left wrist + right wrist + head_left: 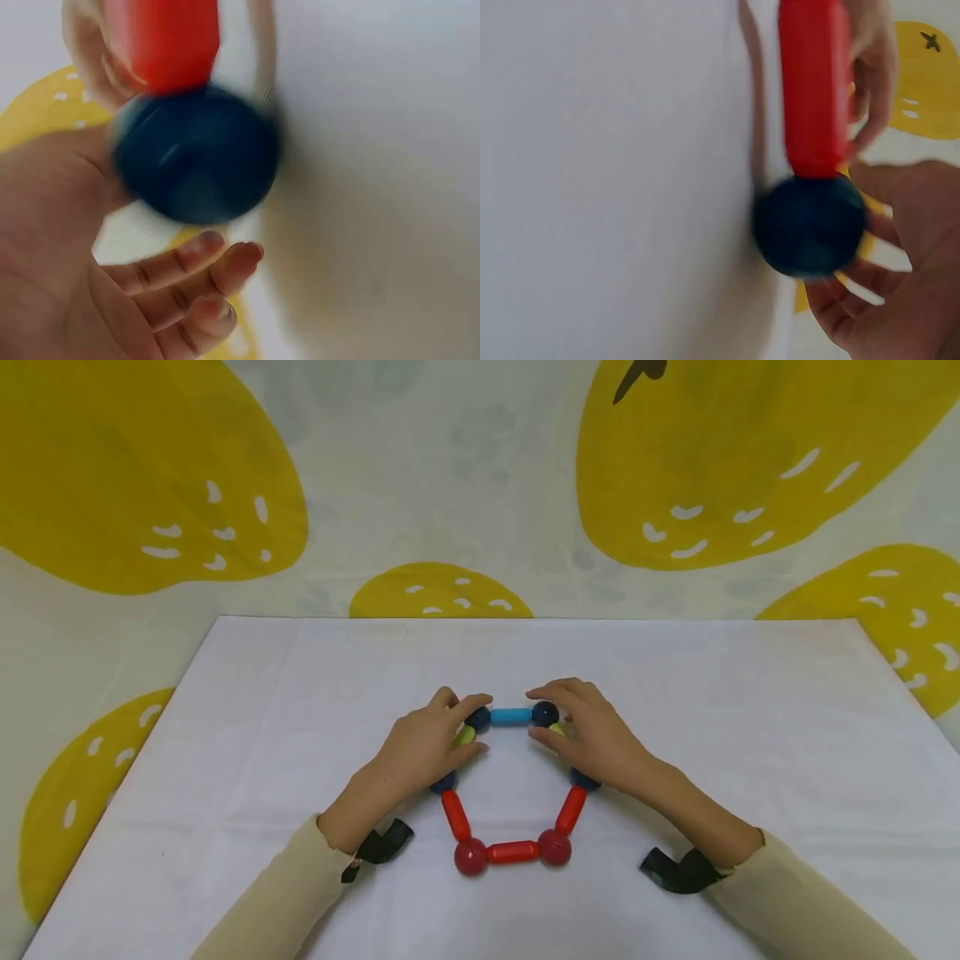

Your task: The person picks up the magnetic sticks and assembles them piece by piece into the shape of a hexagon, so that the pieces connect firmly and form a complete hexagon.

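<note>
A ring of magnetic rods and balls lies on the white tabletop in the head view. Its far side is a light blue rod (512,717) between two dark blue balls. My left hand (427,743) curls its thumb and forefinger round the far left ball (478,719) and yellow-green rod (465,737). Opposite, my right hand (592,731) curls round the far right ball (545,714) and the partly hidden yellow-green rod. Nearer dark blue balls (196,156) show large in both wrist views, joined to red rods (815,86). Fingertip contact is partly hidden.
Two red balls, left (471,857) and right (555,847), joined by a red rod (513,852), form the ring's near side. Black curved pieces (681,870) sit at both wrists. A cloth with yellow shapes (442,591) lies beyond the table's far edge.
</note>
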`<state>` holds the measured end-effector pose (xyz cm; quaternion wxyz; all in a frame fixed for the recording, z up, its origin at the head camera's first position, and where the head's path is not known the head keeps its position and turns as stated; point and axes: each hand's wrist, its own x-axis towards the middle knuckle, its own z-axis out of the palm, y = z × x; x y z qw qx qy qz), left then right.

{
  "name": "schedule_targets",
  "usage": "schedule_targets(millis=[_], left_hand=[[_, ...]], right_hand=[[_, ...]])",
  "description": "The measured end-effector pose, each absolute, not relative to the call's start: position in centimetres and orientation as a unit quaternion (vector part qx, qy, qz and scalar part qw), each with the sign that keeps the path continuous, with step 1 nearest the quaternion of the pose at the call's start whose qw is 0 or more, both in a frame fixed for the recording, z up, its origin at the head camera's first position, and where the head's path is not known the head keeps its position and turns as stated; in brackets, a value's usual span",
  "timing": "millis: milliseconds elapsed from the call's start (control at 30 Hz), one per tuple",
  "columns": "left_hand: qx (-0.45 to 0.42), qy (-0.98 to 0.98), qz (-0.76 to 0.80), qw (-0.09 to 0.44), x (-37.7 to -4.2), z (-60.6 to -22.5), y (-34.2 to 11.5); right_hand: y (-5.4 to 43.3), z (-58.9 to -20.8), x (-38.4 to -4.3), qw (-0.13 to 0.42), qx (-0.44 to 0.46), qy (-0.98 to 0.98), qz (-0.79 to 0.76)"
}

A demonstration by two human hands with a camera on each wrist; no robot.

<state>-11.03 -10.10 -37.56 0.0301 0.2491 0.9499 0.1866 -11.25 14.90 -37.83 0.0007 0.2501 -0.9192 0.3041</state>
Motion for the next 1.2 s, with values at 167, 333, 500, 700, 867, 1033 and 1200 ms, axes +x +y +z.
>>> schedule_targets(millis=[167,333,500,700,867,1033,1200], left_hand=[[0.357,0.919,0.165,0.015,-7.6,-35.8,-13.0],[0.437,0.885,0.155,0.050,-5.5,-36.2,-13.6],[0.439,0.890,0.124,0.016,-5.3,-37.4,-13.0],[0.434,0.892,0.122,-0.028,-5.1,-37.8,-12.7],[0.429,0.894,0.121,-0.041,-5.0,-37.8,-12.6],[0.424,0.896,0.126,-0.047,-5.0,-37.9,-12.5],[0.416,0.900,0.124,-0.041,-4.8,-38.0,-12.4]], right_hand=[[17.6,-37.0,-7.9,-0.025,0.329,-0.905,0.268],[18.3,-37.7,-5.6,-0.028,0.388,-0.885,0.256],[18.1,-38.4,-5.0,-0.009,0.403,-0.875,0.268],[18.8,-38.8,-4.8,0.022,0.416,-0.869,0.266],[19.0,-39.1,-4.9,0.057,0.432,-0.860,0.267],[19.2,-39.4,-5.0,0.084,0.436,-0.854,0.270],[19.3,-39.5,-5.0,0.076,0.437,-0.853,0.274]])
